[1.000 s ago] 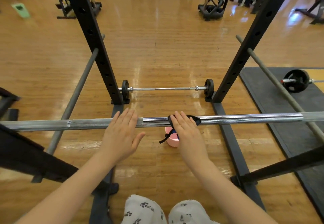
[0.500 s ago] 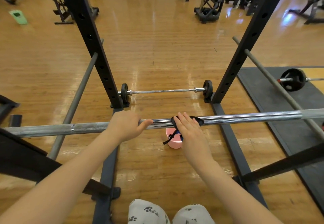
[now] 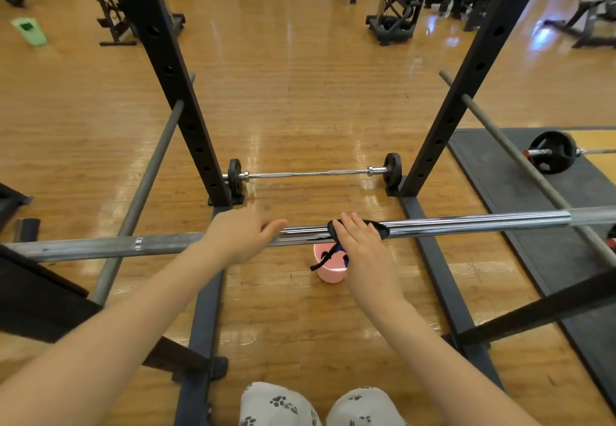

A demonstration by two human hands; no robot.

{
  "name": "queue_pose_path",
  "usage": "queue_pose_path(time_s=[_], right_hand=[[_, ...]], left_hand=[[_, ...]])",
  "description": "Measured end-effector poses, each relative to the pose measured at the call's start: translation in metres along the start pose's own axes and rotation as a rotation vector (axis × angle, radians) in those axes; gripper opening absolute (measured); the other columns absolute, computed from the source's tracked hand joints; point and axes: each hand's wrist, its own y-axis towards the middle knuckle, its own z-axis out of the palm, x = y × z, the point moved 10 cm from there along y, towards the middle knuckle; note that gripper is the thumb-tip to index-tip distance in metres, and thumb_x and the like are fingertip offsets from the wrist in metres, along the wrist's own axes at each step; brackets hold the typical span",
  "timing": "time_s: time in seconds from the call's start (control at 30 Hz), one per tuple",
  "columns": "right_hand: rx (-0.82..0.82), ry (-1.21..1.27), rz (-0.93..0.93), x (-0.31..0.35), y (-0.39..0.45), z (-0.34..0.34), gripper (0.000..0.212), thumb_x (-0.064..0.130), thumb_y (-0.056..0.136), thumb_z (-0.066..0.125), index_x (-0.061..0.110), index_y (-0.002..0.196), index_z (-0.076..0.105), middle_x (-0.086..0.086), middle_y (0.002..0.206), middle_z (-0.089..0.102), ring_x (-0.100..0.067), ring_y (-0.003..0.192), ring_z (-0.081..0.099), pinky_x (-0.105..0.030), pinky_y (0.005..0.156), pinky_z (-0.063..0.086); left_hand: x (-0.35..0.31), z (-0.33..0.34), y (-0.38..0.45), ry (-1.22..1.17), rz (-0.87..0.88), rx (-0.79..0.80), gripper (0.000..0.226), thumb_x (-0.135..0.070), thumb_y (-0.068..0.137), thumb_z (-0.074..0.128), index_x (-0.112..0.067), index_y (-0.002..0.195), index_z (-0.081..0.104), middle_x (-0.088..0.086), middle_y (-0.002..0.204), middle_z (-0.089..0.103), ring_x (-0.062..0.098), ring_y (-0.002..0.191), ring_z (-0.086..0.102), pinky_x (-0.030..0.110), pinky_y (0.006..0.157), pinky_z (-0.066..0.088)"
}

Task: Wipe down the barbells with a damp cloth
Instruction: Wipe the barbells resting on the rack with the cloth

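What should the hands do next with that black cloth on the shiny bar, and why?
Probably slide the right hand sideways along the barbell, pushing the cloth with it. The cloth is draped over the bar under straight fingers, and the left hand grips the bar beside it, seemingly steadying it. A long stretch of bar lies to the right, though I cannot tell if it has been wiped.

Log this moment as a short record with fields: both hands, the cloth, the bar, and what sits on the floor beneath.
left hand: curled over the racked barbell
right hand: flat, fingers straight, pressing the dark cloth on the bar
cloth: draped over the bar, an end hanging down
floor below: pink container
beyond: small barbell on the floor
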Motion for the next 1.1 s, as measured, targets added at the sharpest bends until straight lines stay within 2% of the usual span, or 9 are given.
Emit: queue_pose_path(time_s=[0.13,0.27,0.37,0.53,0.63,0.7,0.83,0.93,1.1], right_hand=[[-0.156,-0.051,-0.044,0.013,-0.003,0.001,0.073,-0.021,0.055,0.078,-0.001,0.123,0.06,-0.017,0.128,0.058,-0.036,0.122,0.053,-0.05,0.103,0.029],[-0.158,-0.049,-0.216,0.058,-0.001,0.013,0.067,-0.011,0.059,0.08,-0.001,0.122,0.06,-0.017,0.129,0.058,-0.033,0.123,0.053,-0.052,0.102,0.031],[-0.148,-0.091,-0.271,0.065,-0.006,0.02,0.057,-0.007,0.071,0.068,0.0,0.126,0.058,-0.016,0.134,0.054,-0.031,0.126,0.05,-0.052,0.103,0.038],[-0.177,-0.144,-0.153,0.034,-0.013,0.014,0.071,-0.002,0.063,0.082,0.0,0.128,0.055,-0.016,0.135,0.053,-0.029,0.129,0.045,-0.042,0.109,0.028],[-0.186,-0.143,-0.23,0.065,-0.007,0.025,0.045,-0.001,0.082,0.046,-0.001,0.126,0.057,-0.018,0.134,0.054,-0.032,0.125,0.05,-0.051,0.102,0.037],[-0.171,-0.166,-0.28,0.074,-0.005,0.03,0.05,0.003,0.083,0.032,0.0,0.127,0.057,-0.016,0.135,0.052,-0.03,0.126,0.05,-0.047,0.104,0.037],[-0.217,-0.153,-0.211,0.031,-0.013,0.015,0.069,-0.015,0.067,0.07,-0.001,0.132,0.05,-0.017,0.138,0.049,-0.032,0.129,0.045,-0.04,0.115,0.016],[-0.243,-0.154,-0.117,0.017,-0.013,0.01,0.08,-0.018,0.06,0.075,-0.003,0.133,0.047,-0.02,0.137,0.049,-0.034,0.129,0.043,-0.043,0.114,0.011],[-0.217,-0.136,-0.269,0.069,-0.005,0.029,0.047,0.002,0.084,0.04,0.0,0.129,0.055,-0.017,0.135,0.052,-0.031,0.127,0.049,-0.049,0.101,0.044]], left_hand=[[0.002,-0.001,-0.045,0.035,0.006,-0.395,0.065,-0.051,0.094,0.028,-0.002,0.124,0.059,0.014,0.12,0.063,0.031,0.11,0.06,0.043,0.094,0.047],[0.005,0.024,-0.06,0.075,-0.039,-0.375,0.078,-0.055,0.099,0.011,0.003,0.135,0.049,0.019,0.137,0.052,0.033,0.129,0.047,0.041,0.112,0.02],[0.006,0.027,-0.058,0.078,-0.066,-0.363,0.08,-0.054,0.099,0.007,0.004,0.133,0.051,0.02,0.135,0.053,0.035,0.128,0.048,0.039,0.11,0.014],[0.006,0.027,-0.059,0.115,-0.093,-0.363,0.079,-0.053,0.1,0.008,0.005,0.132,0.051,0.021,0.135,0.053,0.036,0.127,0.049,0.039,0.109,0.014],[0.006,0.027,-0.059,0.101,-0.103,-0.352,0.08,-0.054,0.1,0.008,0.006,0.131,0.051,0.021,0.134,0.054,0.036,0.126,0.05,0.04,0.109,0.014],[0.005,0.026,-0.06,0.097,-0.106,-0.348,0.081,-0.054,0.1,0.008,0.006,0.13,0.052,0.022,0.133,0.055,0.037,0.125,0.051,0.04,0.109,0.015],[0.007,0.024,-0.061,0.101,-0.117,-0.348,0.08,-0.054,0.1,0.009,0.006,0.131,0.051,0.022,0.133,0.054,0.037,0.126,0.05,0.04,0.109,0.015],[0.005,0.03,-0.058,0.095,-0.155,-0.314,0.081,-0.054,0.099,0.009,0.008,0.131,0.05,0.024,0.133,0.053,0.039,0.126,0.049,0.042,0.109,0.016],[0.004,0.034,-0.057,0.053,-0.212,-0.305,0.086,-0.059,0.098,0.007,0.008,0.133,0.048,0.024,0.137,0.05,0.037,0.13,0.046,0.038,0.11,0.012]])
